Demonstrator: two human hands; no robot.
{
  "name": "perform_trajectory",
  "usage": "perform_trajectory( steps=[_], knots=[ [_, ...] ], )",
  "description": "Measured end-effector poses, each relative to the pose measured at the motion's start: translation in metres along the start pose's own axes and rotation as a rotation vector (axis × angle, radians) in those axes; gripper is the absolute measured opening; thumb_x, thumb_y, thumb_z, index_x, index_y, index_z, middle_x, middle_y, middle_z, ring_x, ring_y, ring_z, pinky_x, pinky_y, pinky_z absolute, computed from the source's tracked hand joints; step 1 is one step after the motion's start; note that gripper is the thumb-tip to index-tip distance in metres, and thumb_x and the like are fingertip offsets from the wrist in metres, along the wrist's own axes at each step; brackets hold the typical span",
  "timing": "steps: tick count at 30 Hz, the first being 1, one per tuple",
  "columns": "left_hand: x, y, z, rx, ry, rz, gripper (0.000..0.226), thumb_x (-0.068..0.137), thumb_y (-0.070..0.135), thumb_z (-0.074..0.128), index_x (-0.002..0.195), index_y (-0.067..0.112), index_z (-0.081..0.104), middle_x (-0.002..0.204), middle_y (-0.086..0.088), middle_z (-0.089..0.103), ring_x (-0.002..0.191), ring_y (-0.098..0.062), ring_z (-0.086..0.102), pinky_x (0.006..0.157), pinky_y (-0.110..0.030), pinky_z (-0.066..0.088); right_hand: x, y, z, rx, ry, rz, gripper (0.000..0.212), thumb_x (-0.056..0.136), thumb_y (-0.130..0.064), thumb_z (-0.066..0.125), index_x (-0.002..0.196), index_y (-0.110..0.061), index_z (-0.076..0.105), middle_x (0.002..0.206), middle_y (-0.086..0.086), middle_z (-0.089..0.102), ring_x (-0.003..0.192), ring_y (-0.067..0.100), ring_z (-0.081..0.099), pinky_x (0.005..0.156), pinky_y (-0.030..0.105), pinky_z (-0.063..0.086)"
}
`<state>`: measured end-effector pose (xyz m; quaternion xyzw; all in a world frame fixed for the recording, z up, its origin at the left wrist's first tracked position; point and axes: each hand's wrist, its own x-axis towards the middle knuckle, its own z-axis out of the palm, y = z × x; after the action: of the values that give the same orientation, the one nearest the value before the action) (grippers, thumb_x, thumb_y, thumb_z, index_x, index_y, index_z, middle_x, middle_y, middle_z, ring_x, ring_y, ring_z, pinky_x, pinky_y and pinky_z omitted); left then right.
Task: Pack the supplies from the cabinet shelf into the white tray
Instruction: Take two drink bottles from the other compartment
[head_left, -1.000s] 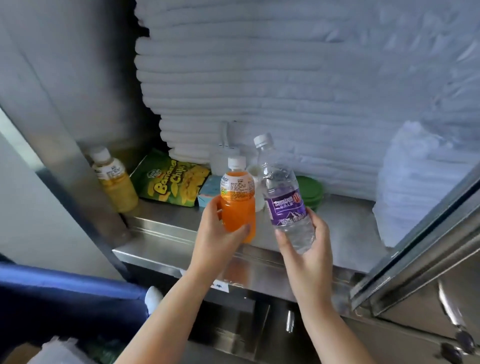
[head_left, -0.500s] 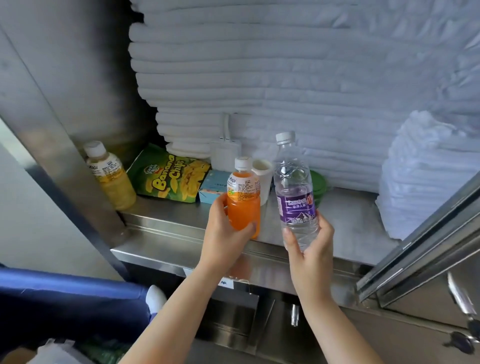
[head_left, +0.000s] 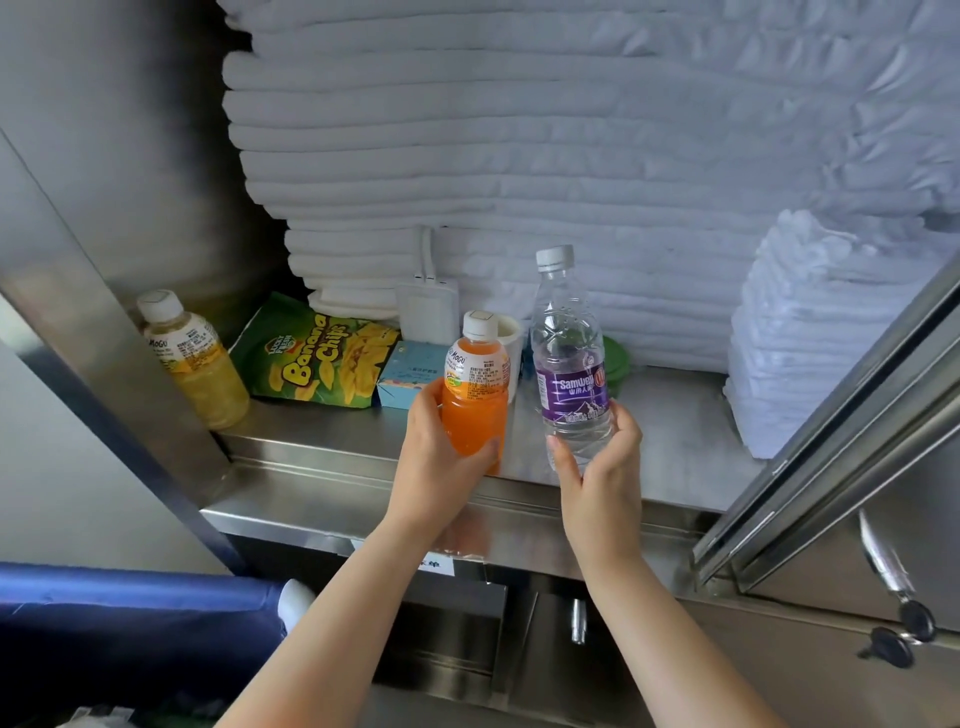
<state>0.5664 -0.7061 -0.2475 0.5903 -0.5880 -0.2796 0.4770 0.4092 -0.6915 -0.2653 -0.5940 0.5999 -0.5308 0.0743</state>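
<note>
Holding: the left hand (head_left: 436, 467) grasps the orange juice bottle (head_left: 475, 410) round its lower half, thumb across the front and fingers (head_left: 427, 391) curled round the far side; the bottle is upright, its white cap on
Right hand: the right hand (head_left: 597, 483) grasps the water bottle (head_left: 569, 374) low down, under the purple label, with the fingers (head_left: 623, 418) wrapped round its right side; the bottle is nearly upright and capped
Bottles: just beside each other without touching, over the front part of the steel shelf (head_left: 675, 431); whether either base rests on it cannot be told
Left of the left fingers: a small blue box (head_left: 410, 374) just beside them, then a green banana chips bag (head_left: 317, 358) lying flat, and a yellow juice bottle (head_left: 200, 369) well apart at the shelf's left end
Behind the fingers: a white cup (head_left: 511, 338) between the two held bottles, a green tub (head_left: 615, 358) partly hidden by the water bottle, and a white pouch (head_left: 428, 312) leaning on the tall stack of folded towels (head_left: 519, 156)
Right of the right fingers: a lower pile of folded white cloths (head_left: 810, 322), near the cabinet door (head_left: 857, 415)
</note>
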Motion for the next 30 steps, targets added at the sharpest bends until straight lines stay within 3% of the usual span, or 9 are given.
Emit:
perform_trajectory(
  steps=[3, 10, 20, 28, 30],
  knots=[
    [-0.002, -0.002, 0.001, 0.003, 0.01, 0.021, 0.076, 0.071, 0.025, 0.077, 0.131, 0.026, 0.03, 0.119, 0.011, 0.043, 0.105, 0.0, 0.043, 0.07, -0.005, 0.036, -0.002, 0.003, 0.003, -0.105, 0.007, -0.001, 0.07, 0.085, -0.046, 0.053, 0.13, 0.004, 0.036, 0.123, 0.013, 0.052, 0.107, 0.024, 0.055, 0.088, 0.033, 0.045],
    [-0.005, -0.002, 0.003, 0.047, 0.024, 0.027, 0.071, 0.072, 0.026, 0.077, 0.128, 0.02, 0.034, 0.115, 0.007, 0.04, 0.101, -0.006, 0.044, 0.065, -0.005, 0.035, -0.011, 0.001, 0.006, -0.306, 0.013, 0.018, 0.071, 0.086, -0.042, 0.057, 0.132, 0.008, 0.035, 0.124, 0.021, 0.051, 0.111, 0.035, 0.054, 0.09, 0.044, 0.042],
    [-0.009, -0.002, 0.004, 0.022, 0.039, 0.044, 0.069, 0.071, 0.022, 0.079, 0.125, 0.016, 0.036, 0.114, 0.005, 0.042, 0.099, -0.005, 0.045, 0.063, -0.003, 0.039, -0.008, 0.0, 0.008, -0.33, 0.014, 0.024, 0.074, 0.082, -0.044, 0.061, 0.13, 0.007, 0.038, 0.123, 0.02, 0.054, 0.11, 0.034, 0.056, 0.088, 0.043, 0.044],
    [-0.014, -0.006, 0.008, 0.015, 0.049, 0.088, 0.076, 0.069, 0.023, 0.081, 0.129, 0.014, 0.035, 0.118, 0.007, 0.041, 0.105, -0.004, 0.043, 0.073, -0.003, 0.035, -0.014, 0.012, -0.003, -0.194, -0.062, -0.055, 0.075, 0.082, -0.023, 0.069, 0.139, 0.001, 0.028, 0.133, 0.012, 0.048, 0.119, 0.028, 0.051, 0.096, 0.032, 0.034],
    [-0.017, -0.008, 0.005, -0.041, -0.014, 0.067, 0.072, 0.074, 0.026, 0.076, 0.13, 0.024, 0.031, 0.119, 0.013, 0.042, 0.103, 0.005, 0.047, 0.074, -0.002, 0.038, -0.013, 0.011, -0.004, -0.173, -0.07, -0.058, 0.075, 0.081, -0.02, 0.071, 0.139, 0.001, 0.029, 0.133, 0.013, 0.049, 0.119, 0.029, 0.051, 0.096, 0.035, 0.037]
  ],
)
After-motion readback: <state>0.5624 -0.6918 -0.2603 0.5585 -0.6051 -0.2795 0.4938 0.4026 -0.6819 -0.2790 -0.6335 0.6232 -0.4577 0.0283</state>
